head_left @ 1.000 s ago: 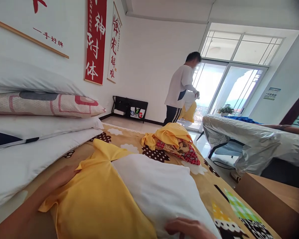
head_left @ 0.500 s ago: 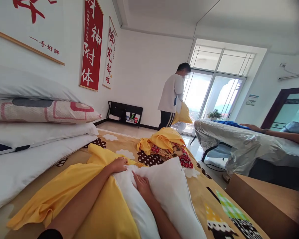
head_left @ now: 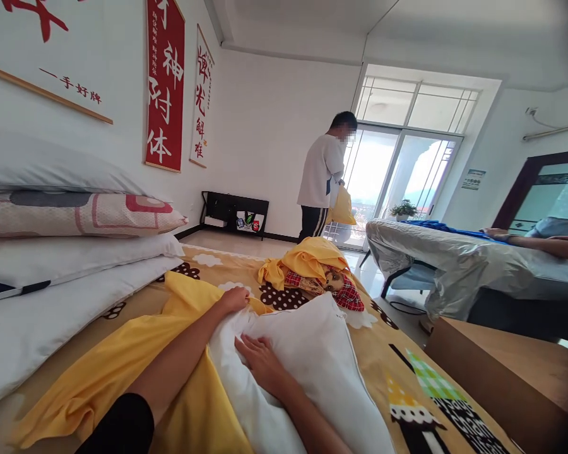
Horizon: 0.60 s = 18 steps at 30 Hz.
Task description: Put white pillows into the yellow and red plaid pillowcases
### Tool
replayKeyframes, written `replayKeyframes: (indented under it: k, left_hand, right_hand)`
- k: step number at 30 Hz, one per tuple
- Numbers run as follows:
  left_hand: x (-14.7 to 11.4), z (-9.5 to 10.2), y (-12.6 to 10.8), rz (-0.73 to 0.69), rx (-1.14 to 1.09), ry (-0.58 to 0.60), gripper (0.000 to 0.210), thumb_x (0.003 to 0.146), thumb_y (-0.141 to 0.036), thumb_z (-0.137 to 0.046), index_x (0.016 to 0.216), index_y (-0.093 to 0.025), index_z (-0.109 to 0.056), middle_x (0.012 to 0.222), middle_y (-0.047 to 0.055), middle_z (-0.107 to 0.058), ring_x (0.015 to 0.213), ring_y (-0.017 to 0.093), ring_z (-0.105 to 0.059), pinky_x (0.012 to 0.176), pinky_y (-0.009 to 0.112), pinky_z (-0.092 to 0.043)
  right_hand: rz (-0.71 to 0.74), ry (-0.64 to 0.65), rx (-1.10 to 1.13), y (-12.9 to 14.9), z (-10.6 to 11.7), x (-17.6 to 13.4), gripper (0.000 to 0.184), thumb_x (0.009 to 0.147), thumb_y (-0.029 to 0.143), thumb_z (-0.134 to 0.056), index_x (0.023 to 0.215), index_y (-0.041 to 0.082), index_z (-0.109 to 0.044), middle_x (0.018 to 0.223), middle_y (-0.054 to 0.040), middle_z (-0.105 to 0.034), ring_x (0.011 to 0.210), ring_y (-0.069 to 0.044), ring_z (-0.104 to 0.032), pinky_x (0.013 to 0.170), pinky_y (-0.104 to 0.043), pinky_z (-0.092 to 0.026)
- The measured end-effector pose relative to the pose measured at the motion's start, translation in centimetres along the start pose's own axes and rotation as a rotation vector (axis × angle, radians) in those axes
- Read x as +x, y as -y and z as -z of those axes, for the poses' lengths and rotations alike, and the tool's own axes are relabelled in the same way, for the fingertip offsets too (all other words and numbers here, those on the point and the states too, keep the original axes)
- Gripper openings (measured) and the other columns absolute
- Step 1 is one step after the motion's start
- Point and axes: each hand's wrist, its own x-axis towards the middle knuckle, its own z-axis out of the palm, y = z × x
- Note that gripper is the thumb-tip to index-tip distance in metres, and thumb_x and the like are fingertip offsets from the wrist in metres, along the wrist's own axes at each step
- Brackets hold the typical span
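A white pillow (head_left: 317, 347) lies in front of me with its left part inside a yellow pillowcase (head_left: 208, 410). My left hand (head_left: 235, 299) is closed on the pillowcase's far edge, close to the pillow's upper left corner; the fingertips are partly hidden. On top of the pillow rests my right hand (head_left: 262, 362), its fingers stretched out and pressing a dent into the white fabric. Loose yellow cloth spreads out to the left under my left forearm. Beyond the pillow sits a crumpled yellow cloth (head_left: 317, 255) together with red checked fabric (head_left: 348, 292).
Several stacked pillows (head_left: 76, 252) stand at the left. Patterned bedding (head_left: 378, 353) lies under everything, with a cardboard box (head_left: 497, 372) at its right. A person (head_left: 319, 173) stands near the window holding yellow cloth. Another person's arm (head_left: 544, 244) rests on the covered table (head_left: 454, 246).
My left hand has shifted slightly right and up with the pillowcase edge. My right hand has slid a little left and down the pillow, uncovering more white fabric between the hands.
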Motion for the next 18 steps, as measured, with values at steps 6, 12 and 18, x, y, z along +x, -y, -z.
replayKeyframes:
  k: [6,12,18]
  left_hand:
    - [-3.4,0.6,-5.6,-0.196,-0.001,-0.095,0.024,0.091,-0.029,-0.043,0.095,-0.02,-0.064,0.104,0.009,-0.068,0.1,0.023,-0.061,0.085,0.031,-0.042]
    - [-9.3,-1.8,-1.9,-0.142,0.027,-0.02,0.025,0.086,-0.021,-0.042,0.082,-0.016,-0.066,0.087,0.011,-0.072,0.083,0.024,-0.066,0.071,0.031,-0.042]
    - [-11.4,-1.9,0.9,-0.175,-0.099,-0.07,0.035,0.093,-0.035,-0.036,0.076,-0.018,-0.062,0.082,0.005,-0.069,0.077,0.018,-0.063,0.068,0.025,-0.04]
  right_hand:
    - [0.022,-0.036,0.031,0.0,-0.8,0.1,0.048,0.094,0.029,-0.048,0.142,0.025,-0.04,0.139,-0.0105,-0.052,0.129,-0.025,-0.046,0.103,-0.043,-0.036]
    - [0.039,-0.131,0.197,-0.6,2.5,-3.0,0.043,0.091,0.026,-0.051,0.134,0.029,-0.052,0.135,-0.0006,-0.057,0.124,-0.021,-0.052,0.106,-0.034,-0.036]
    - [-0.452,-0.315,-0.097,-5.7,10.4,-5.8,0.072,0.074,0.038,-0.068,0.141,0.024,-0.045,0.143,-0.0105,-0.048,0.136,-0.029,-0.038,0.113,-0.049,-0.022]
